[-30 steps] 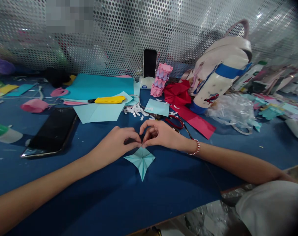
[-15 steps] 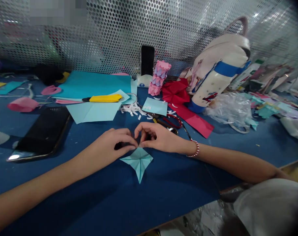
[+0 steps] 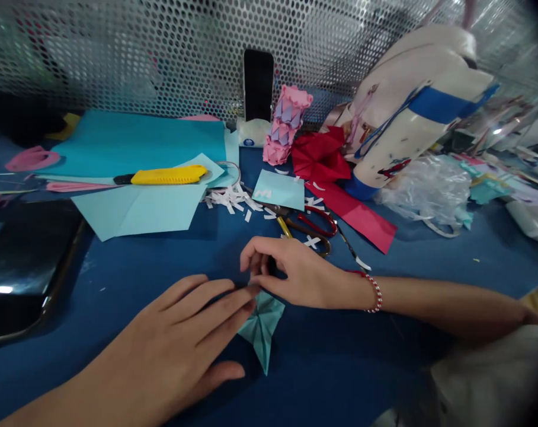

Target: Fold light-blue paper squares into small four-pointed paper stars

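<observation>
A pale teal piece of folded paper (image 3: pixel 263 335) lies near the front of the blue table, its creased points spread like a star. My right hand (image 3: pixel 302 274) pinches its top tip between thumb and forefinger. Stretched out from the left, my left hand (image 3: pixel 180 335) lays its fingertips on the paper's upper left part, its thumb held apart. These fingers cover the left point. Just beyond my right hand lie scissors (image 3: pixel 320 222) with red and dark handles, partly beneath a light blue paper square (image 3: pixel 280 190).
A yellow cutter (image 3: pixel 169 175) rests on light blue sheets (image 3: pixel 149 210) at the back left. Nearer, a large phone (image 3: pixel 24 261) lies flat. White paper scraps (image 3: pixel 231 200), a red strip (image 3: pixel 362 222), a tilted bottle (image 3: pixel 397 142) and a plastic bag (image 3: pixel 429 193) occupy the back and right.
My left hand has gone from a pinch at the paper's tip to stretched fingers over its left side. My right hand stays at the tip. The view has shifted closer.
</observation>
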The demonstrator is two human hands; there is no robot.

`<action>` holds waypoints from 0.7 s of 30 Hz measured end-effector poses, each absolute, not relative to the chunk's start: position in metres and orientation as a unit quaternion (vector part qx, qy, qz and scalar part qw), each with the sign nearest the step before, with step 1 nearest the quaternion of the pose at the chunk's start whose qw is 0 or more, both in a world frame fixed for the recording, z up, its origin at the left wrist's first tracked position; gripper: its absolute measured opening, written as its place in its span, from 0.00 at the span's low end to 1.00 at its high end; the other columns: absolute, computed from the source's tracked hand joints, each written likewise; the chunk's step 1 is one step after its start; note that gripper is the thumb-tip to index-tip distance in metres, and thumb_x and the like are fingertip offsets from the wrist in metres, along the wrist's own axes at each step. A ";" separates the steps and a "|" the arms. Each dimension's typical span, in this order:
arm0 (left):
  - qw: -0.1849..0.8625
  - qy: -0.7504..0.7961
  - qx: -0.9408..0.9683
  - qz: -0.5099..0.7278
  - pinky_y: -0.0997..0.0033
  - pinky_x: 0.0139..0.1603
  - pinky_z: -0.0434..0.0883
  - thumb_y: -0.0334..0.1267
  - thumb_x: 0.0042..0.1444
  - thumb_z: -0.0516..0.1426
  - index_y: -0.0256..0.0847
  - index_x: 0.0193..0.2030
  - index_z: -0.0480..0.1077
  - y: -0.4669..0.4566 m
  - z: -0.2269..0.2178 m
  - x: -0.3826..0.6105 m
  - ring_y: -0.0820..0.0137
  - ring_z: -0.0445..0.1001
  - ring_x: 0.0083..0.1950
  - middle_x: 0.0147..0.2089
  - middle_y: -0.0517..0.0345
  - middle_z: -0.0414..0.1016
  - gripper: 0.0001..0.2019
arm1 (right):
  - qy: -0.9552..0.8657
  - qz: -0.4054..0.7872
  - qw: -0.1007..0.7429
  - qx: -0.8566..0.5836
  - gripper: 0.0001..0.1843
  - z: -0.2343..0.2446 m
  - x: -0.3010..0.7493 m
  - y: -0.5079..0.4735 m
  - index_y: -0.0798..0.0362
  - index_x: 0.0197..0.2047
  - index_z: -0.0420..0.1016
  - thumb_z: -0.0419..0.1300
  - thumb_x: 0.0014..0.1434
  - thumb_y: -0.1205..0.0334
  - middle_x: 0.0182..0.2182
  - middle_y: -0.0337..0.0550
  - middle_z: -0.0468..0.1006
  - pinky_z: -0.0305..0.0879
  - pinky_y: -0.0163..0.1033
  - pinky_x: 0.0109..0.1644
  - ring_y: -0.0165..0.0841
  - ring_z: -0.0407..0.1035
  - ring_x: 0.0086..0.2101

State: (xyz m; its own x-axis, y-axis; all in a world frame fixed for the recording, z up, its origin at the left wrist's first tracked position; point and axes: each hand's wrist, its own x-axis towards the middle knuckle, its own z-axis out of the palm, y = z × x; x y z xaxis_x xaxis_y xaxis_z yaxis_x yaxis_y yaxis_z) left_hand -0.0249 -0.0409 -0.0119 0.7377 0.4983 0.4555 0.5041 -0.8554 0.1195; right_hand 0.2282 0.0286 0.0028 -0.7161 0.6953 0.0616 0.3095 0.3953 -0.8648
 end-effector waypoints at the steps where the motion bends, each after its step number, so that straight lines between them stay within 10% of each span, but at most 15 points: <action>1: 0.004 -0.268 -0.933 -0.240 0.65 0.79 0.51 0.54 0.84 0.46 0.44 0.61 0.80 -0.042 -0.015 -0.025 0.63 0.74 0.63 0.62 0.61 0.85 0.25 | -0.813 0.441 0.216 -0.313 0.15 0.002 0.228 0.028 0.51 0.48 0.74 0.63 0.64 0.78 0.37 0.35 0.81 0.68 0.33 0.40 0.29 0.75 0.36; 15: 0.001 -0.247 -0.952 -0.180 0.61 0.87 0.41 0.50 0.85 0.43 0.42 0.77 0.70 -0.047 -0.029 -0.039 0.65 0.72 0.70 0.75 0.62 0.77 0.27 | -0.899 0.238 0.315 -0.190 0.10 0.000 0.252 0.025 0.54 0.54 0.76 0.55 0.77 0.72 0.45 0.47 0.87 0.77 0.39 0.52 0.35 0.76 0.46; 21: 0.010 -0.282 -0.924 -0.260 0.61 0.88 0.46 0.37 0.82 0.47 0.51 0.62 0.82 -0.050 -0.042 -0.034 0.70 0.72 0.70 0.68 0.68 0.81 0.21 | -0.939 0.136 0.288 -0.127 0.13 -0.004 0.254 0.026 0.54 0.53 0.78 0.51 0.80 0.67 0.50 0.44 0.90 0.76 0.39 0.52 0.33 0.79 0.53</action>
